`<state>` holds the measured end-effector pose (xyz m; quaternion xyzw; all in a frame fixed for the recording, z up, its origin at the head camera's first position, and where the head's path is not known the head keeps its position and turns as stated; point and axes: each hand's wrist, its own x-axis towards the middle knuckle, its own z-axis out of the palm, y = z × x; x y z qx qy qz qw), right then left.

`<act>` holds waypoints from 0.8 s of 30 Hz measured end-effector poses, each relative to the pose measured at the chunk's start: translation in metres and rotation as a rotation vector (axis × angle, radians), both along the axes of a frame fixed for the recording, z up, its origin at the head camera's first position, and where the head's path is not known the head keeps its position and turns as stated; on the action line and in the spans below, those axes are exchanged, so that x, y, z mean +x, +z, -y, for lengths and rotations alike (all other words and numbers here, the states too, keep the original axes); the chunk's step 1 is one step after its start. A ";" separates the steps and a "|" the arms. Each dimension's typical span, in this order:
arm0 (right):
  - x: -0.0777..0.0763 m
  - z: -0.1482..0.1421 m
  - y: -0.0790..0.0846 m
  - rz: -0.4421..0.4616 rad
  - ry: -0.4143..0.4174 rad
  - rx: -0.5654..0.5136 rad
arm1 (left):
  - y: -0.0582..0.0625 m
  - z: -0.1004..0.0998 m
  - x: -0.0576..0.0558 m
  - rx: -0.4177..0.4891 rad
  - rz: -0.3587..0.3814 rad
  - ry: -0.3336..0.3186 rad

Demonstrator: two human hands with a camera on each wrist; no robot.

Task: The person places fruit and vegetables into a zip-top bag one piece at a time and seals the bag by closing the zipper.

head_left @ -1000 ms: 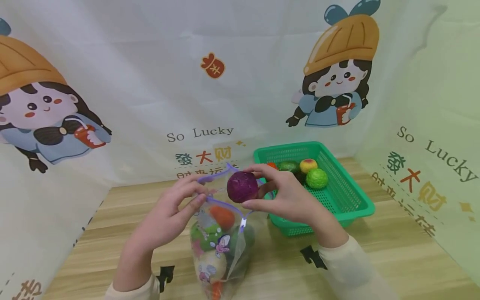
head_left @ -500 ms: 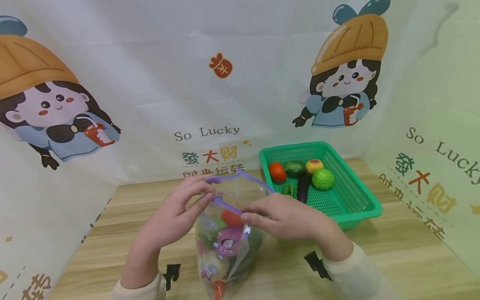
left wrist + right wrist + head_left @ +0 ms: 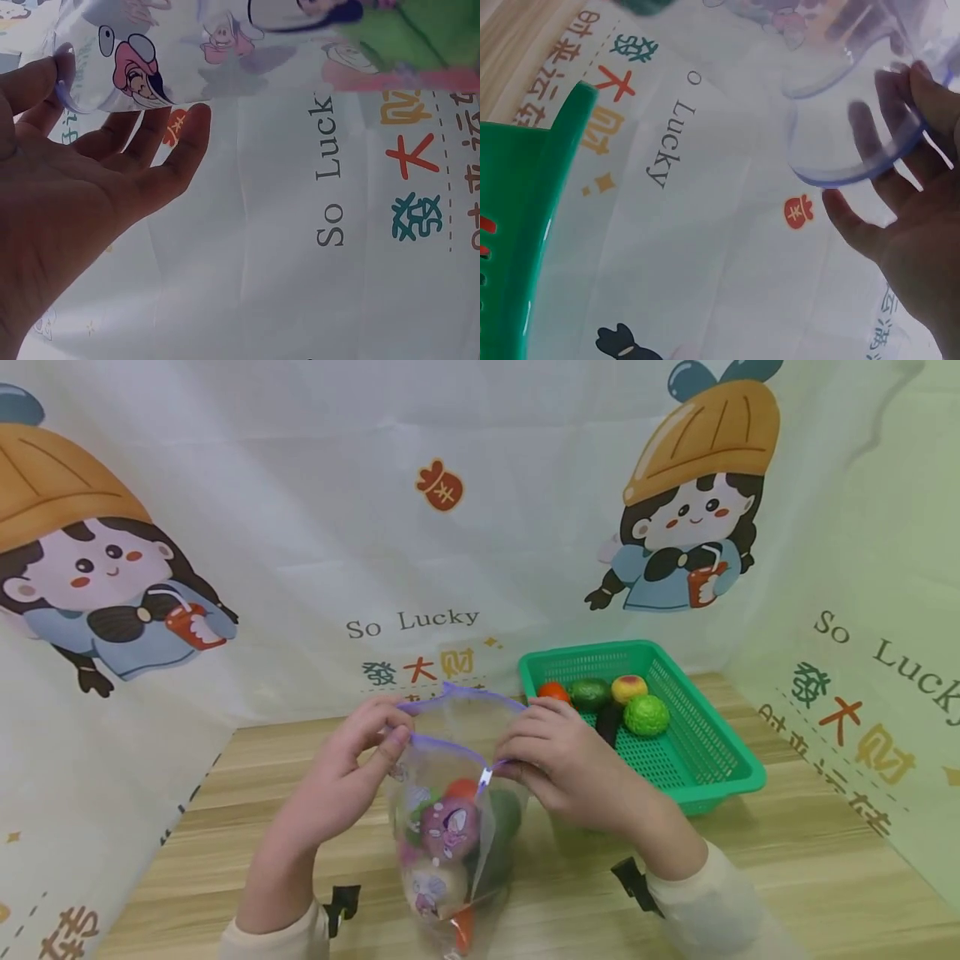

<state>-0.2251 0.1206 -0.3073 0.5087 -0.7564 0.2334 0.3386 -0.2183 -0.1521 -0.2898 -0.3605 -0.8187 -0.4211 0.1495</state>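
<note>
A clear zip bag (image 3: pixel 447 743) with a purple rim and cartoon prints stands upright in the head view, its mouth spread. Behind its front wall show a round purple vegetable (image 3: pixel 437 837), a dark green one (image 3: pixel 506 817) and a red-orange tip (image 3: pixel 463 930). At the left of the mouth, my left hand (image 3: pixel 352 781) pinches the rim between thumb and fingers. My right hand (image 3: pixel 573 768) holds the opposite side of the rim, close to the white slider (image 3: pixel 486 776). In the right wrist view, its thumb and forefinger meet on the rim (image 3: pixel 847 178), other fingers spread behind the film.
Behind my right hand a green basket (image 3: pixel 708 718) holds a tomato (image 3: pixel 553 692), an avocado-like fruit (image 3: pixel 590 694), a peach (image 3: pixel 628 689), a bumpy green fruit (image 3: pixel 647 716) and an eggplant (image 3: pixel 608 722). A printed cloth (image 3: pixel 300 568) hangs behind the wooden table (image 3: pixel 247 793).
My right hand held the purple vegetable over the bag's mouth; it now lies inside, and that hand has risen to the rim and grips it. My left hand keeps its hold.
</note>
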 end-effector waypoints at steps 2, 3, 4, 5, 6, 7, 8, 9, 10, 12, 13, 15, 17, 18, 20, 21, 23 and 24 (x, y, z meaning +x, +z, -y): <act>-0.001 0.002 0.001 -0.042 -0.008 -0.062 | 0.001 0.002 0.000 0.006 0.015 0.021; -0.001 0.004 0.002 -0.055 -0.005 -0.087 | 0.001 0.003 0.000 0.010 0.031 0.033; -0.001 0.005 0.002 -0.063 -0.002 -0.102 | 0.001 0.004 -0.001 0.012 0.053 0.046; -0.001 0.005 0.002 -0.065 0.005 -0.108 | 0.001 0.004 0.000 0.015 0.080 0.062; -0.001 0.006 0.002 -0.060 0.016 -0.107 | 0.001 0.005 0.000 0.013 0.108 0.087; -0.001 0.006 0.002 -0.049 0.030 -0.098 | 0.001 0.006 0.000 0.009 0.129 0.112; 0.000 0.005 0.002 -0.034 0.042 -0.082 | 0.002 0.006 0.000 0.006 0.152 0.139; 0.000 0.004 0.002 -0.016 0.055 -0.063 | 0.002 0.006 -0.001 0.003 0.174 0.168; 0.000 0.003 0.002 0.003 0.067 -0.043 | 0.002 0.006 -0.001 -0.004 0.189 0.197; 0.001 0.000 0.001 0.034 0.091 -0.010 | 0.002 0.005 -0.001 -0.024 0.200 0.257; 0.001 -0.001 0.002 0.048 0.101 0.001 | 0.002 0.005 -0.001 -0.032 0.201 0.280; 0.002 -0.003 0.002 0.064 0.118 0.009 | 0.003 0.004 0.000 -0.053 0.196 0.315; 0.002 -0.005 0.003 0.070 0.141 0.009 | 0.004 0.002 0.001 -0.065 0.176 0.333; 0.002 -0.006 0.003 0.071 0.150 0.006 | 0.004 0.001 0.003 -0.065 0.162 0.339; 0.002 -0.008 0.004 0.065 0.162 0.001 | 0.005 -0.001 0.005 -0.064 0.123 0.354; 0.002 -0.009 0.005 0.059 0.167 -0.001 | 0.005 -0.002 0.006 -0.061 0.097 0.363; 0.002 -0.011 0.006 0.049 0.175 -0.006 | 0.005 -0.005 0.008 -0.060 0.049 0.378; 0.002 -0.012 0.007 0.046 0.178 -0.007 | 0.005 -0.006 0.008 -0.065 0.026 0.378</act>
